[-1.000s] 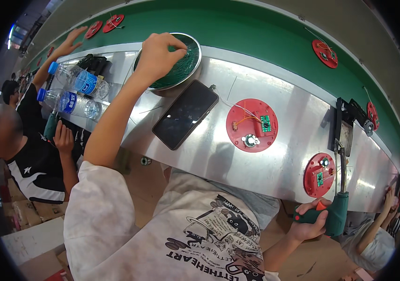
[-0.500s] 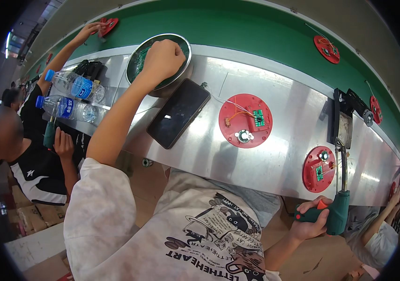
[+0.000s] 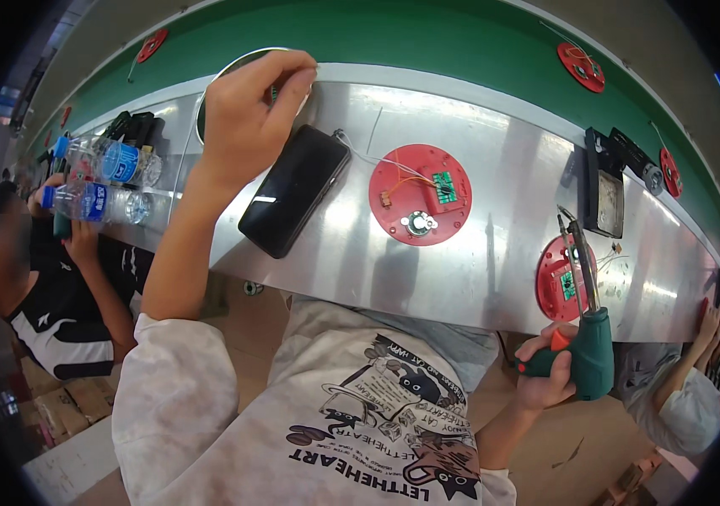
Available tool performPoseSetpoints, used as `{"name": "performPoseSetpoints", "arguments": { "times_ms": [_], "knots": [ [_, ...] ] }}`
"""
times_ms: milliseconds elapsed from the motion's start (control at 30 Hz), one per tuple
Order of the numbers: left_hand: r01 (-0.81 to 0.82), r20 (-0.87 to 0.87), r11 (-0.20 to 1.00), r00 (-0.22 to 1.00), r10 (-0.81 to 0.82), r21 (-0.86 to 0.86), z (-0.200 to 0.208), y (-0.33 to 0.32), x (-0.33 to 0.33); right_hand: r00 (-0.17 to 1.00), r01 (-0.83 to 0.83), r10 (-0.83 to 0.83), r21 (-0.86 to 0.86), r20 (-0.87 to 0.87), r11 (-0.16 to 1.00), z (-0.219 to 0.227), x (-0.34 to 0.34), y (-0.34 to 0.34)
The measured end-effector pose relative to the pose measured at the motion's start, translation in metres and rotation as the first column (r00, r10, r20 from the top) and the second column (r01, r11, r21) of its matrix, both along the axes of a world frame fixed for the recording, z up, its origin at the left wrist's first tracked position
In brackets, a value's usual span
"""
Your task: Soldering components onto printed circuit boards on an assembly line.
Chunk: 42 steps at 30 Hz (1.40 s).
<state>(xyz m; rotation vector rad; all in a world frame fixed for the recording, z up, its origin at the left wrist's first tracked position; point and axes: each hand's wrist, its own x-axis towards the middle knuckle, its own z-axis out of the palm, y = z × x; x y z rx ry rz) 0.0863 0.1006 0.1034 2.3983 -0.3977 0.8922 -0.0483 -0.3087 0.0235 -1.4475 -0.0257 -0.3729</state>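
The right hand (image 3: 547,375) grips the green-handled soldering iron (image 3: 594,354), the left hand (image 3: 250,118) is pinched closed at the bowl (image 3: 238,61), contents indiscernible, and the red disc (image 3: 413,200) lies on the desk (image 3: 339,266) between both hands.

A head-worn fisheye looks down from close above: T-shirt (image 3: 351,379) at lower centre, metal workbench (image 3: 453,287) across the middle.
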Motion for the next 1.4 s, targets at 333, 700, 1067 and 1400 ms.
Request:
{"name": "performPoseSetpoints", "arguments": {
  "times_ms": [333,700,1067,1400],
  "knots": [
    [-0.247,-0.392,0.941,0.862,0.323,0.232,-0.026,0.068,0.036,0.999,-0.040,0.040,0.004,-0.010,0.999,0.002,0.001,0.004],
    [-0.296,-0.469,0.896,0.773,0.428,0.330,-0.042,0.061,0.069,0.999,-0.036,0.036,-0.006,-0.003,0.999,-0.003,0.004,0.003],
    [-0.314,-0.528,0.883,0.713,0.462,0.348,-0.042,0.052,0.073,0.999,-0.030,0.031,-0.014,0.017,0.999,-0.006,0.003,-0.007],
    [-0.198,0.226,0.939,0.965,0.136,0.282,-0.008,0.001,0.017,0.998,-0.050,0.052,-0.063,0.028,0.997,-0.005,0.008,0.010]
  ]
}}
